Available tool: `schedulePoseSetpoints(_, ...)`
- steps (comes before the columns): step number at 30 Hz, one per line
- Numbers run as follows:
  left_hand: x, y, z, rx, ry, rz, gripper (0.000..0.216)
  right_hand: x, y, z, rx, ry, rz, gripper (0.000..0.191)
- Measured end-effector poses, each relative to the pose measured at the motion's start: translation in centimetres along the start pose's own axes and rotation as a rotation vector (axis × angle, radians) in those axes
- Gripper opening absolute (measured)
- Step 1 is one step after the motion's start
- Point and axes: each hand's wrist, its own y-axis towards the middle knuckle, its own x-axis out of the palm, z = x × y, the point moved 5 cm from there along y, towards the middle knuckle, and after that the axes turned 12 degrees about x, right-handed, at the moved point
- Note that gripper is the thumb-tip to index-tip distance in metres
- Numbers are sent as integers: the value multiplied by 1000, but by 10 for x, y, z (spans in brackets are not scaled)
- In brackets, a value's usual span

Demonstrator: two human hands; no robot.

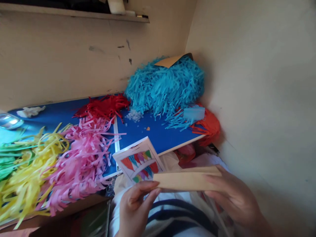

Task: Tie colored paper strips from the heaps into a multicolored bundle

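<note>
A folded piece of brown paper [182, 181] spans the space between my two hands, above my lap. At its left end my left hand [137, 205] pinches a corner between thumb and finger. The other end is gripped by my right hand [234, 194], with the fingers closed around it. Just behind the paper, a white card [138, 144] printed with colourful bunting leans at the front edge of the blue table [145, 133]. The paper's underside is hidden from me.
Fringed paper lies in yellow [32, 168], pink [79, 154], red [106, 107] and orange [209, 125] bundles. A large blue fringe heap [165, 87] carries a brown sheet [170, 61]. Small clear bits [134, 115] are scattered nearby. A shelf [74, 12] juts from the wall.
</note>
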Motion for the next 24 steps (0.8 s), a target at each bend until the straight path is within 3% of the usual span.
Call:
schedulePoseSetpoints(6, 1, 14, 15, 124, 35, -74, 12, 4, 13, -1, 82, 135, -72, 14)
schedulePoseSetpoints(11, 10, 6, 5, -132, -180, -184, 22, 1, 23, 2, 198, 146, 11, 12)
schedulePoseSetpoints(16, 7, -2, -4, -103, -230, -81, 13, 14, 26, 2, 324, 376, -218, 31)
schedulePoseSetpoints(20, 7, -1, -9, -111, -332, 33, 13, 18, 24, 2, 377, 438, -193, 35)
schedulePoseSetpoints(24, 24, 4, -12, -229, -468, -157, 24, 21, 26, 0, 365, 443, -197, 36)
